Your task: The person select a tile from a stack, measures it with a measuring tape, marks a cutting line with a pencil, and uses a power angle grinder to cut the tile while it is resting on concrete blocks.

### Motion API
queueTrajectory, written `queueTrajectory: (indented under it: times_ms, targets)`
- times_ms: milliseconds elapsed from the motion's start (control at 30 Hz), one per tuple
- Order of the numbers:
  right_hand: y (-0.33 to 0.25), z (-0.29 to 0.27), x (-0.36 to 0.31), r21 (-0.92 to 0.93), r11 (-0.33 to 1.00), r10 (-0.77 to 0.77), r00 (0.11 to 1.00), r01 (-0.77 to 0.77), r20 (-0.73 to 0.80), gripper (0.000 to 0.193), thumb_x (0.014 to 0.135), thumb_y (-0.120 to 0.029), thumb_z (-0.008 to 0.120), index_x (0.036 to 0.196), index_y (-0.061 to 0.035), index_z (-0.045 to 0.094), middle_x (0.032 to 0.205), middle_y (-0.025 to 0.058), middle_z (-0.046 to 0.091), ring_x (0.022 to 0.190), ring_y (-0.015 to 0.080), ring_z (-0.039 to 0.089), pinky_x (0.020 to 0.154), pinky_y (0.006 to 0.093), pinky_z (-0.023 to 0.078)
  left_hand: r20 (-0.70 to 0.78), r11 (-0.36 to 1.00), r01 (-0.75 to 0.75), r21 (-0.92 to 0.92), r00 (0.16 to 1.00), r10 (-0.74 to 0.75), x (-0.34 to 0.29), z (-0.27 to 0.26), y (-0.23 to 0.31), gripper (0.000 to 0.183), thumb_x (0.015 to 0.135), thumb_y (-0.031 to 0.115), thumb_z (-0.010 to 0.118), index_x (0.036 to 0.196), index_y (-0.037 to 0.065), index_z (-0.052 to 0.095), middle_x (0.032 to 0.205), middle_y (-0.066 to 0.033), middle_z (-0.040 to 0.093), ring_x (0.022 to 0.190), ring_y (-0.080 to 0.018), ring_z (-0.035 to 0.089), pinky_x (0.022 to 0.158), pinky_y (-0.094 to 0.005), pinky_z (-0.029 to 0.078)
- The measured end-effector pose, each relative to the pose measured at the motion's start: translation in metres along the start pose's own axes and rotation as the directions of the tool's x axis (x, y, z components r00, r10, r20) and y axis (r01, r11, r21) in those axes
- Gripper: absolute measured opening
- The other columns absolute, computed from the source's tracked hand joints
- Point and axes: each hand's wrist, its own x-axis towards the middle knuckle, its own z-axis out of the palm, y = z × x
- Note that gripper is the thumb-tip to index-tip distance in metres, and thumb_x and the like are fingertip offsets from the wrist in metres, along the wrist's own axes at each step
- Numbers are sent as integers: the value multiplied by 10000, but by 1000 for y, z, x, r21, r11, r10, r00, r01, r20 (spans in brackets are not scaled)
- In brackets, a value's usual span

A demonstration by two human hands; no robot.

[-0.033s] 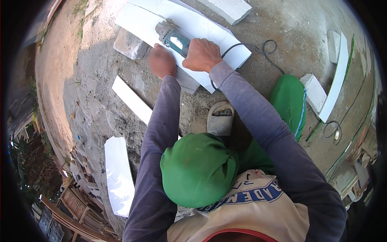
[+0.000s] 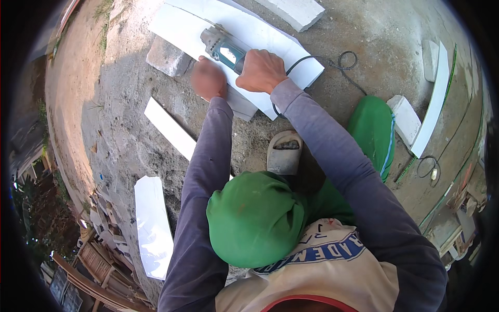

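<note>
My right hand [image 2: 261, 71] is wrapped round the rear body of an angle grinder [image 2: 227, 51] with a teal housing and a grey metal head. The grinder's head is over a large white panel [image 2: 283, 49], at a dark line running along it. Its disc is hard to make out. My left hand [image 2: 209, 79] is at the panel's near edge, close to the grinder's head. It is blurred, and its fingers cannot be told apart. Beneath the panel, a pale block [image 2: 241, 106] and a rough stone block [image 2: 167, 56] show at the near side.
A black cord [image 2: 347, 61] loops right of the panel. Narrow white strips [image 2: 169, 127] and a white offcut [image 2: 153, 226] lie on the ground to the left. Another white strip [image 2: 435, 101] leans by pale blocks [image 2: 404, 118] at right. My sandalled foot [image 2: 285, 153] is near the panel.
</note>
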Motion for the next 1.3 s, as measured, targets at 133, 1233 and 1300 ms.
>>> queueTrajectory:
  times_ms: [133, 1233, 1300]
  targets:
    - [10, 3, -1, -68, 997, 28, 1000, -27, 4, 276, 694, -216, 777, 895, -29, 800, 969, 240, 795, 943, 414, 789, 847, 459, 631, 17, 1000, 19, -4, 1000, -19, -2, 1, 3, 565, 1116, 515, 384, 1222, 107, 760, 1141, -229, 780, 1093, -461, 724, 955, -573, 546]
    - [16, -8, -27, -31, 998, 56, 998, -55, 29, 237, 712, -124, 694, 848, 58, 763, 945, 312, 764, 954, 484, 758, 888, 508, 604, -12, 1000, -21, -20, 1000, 21, -3, 0, 3, 550, 1117, 481, 381, 1130, 86, 764, 1057, -223, 785, 1026, -459, 730, 928, -574, 547]
    - [15, -8, -26, -30, 998, 62, 997, -61, 38, 239, 715, -125, 694, 851, 57, 765, 946, 313, 764, 957, 486, 757, 890, 511, 603, -20, 1000, -26, -17, 999, 25, -1, 0, 1, 561, 1117, 489, 372, 1125, 88, 765, 1066, -223, 785, 1034, -461, 729, 933, -571, 546]
